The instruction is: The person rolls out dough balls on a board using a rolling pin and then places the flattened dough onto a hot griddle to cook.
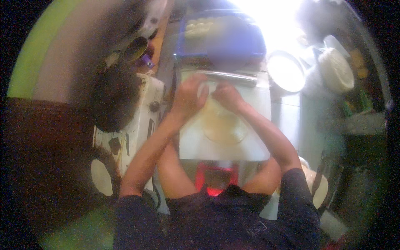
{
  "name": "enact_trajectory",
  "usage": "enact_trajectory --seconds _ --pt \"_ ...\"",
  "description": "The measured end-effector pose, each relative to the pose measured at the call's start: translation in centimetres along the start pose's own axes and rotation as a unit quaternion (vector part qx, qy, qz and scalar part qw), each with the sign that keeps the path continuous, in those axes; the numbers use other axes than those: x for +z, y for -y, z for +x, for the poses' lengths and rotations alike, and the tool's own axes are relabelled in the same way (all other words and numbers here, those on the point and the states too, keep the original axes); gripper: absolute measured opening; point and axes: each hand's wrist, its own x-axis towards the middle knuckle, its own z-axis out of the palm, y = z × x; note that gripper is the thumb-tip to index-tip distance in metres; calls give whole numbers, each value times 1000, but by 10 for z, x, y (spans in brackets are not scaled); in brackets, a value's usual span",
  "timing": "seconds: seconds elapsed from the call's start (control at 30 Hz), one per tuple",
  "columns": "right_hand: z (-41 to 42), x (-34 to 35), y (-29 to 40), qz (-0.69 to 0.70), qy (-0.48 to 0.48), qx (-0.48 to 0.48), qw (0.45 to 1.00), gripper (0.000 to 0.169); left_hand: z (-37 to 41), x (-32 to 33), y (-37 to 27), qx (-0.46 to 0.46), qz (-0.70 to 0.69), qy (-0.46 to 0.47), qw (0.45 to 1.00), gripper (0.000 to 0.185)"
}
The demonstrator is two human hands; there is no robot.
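A thin, pale round sheet (223, 128), apparently dough, lies flat on a white board (192, 147) in front of me. My left hand (191, 93) is over the far left part of the board, thumb and fingers apart, with nothing visible between them. Close beside it, my right hand (229, 95) is curled at the far edge of the sheet. Blur hides whether its fingers pinch the sheet. Beyond both hands, a shiny metal rod (232, 76) lies across the far end of the board.
Behind the board stands a blue-rimmed tray (181, 37) with pale lumps (198, 27). A white stove (150, 93) with a dark pan (136, 49) flanks the left. On the right are a white bowl (286, 72) and a pale-filled container (337, 70). A red stool (215, 187) shows below.
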Motion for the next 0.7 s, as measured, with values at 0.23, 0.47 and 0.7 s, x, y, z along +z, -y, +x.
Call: enact_trajectory --seconds 0.23,0.47,0.7 --pt "36 -5 9 143 153 -216 954 9 -118 31 -29 -304 14 51 951 38" --pt "50 -28 17 137 355 -119 917 11 -114 62 -36 -337 41 -72 938 23" --pt "107 -70 12 316 667 -86 669 38 -128 95 -64 -503 -273 -60 818 23"
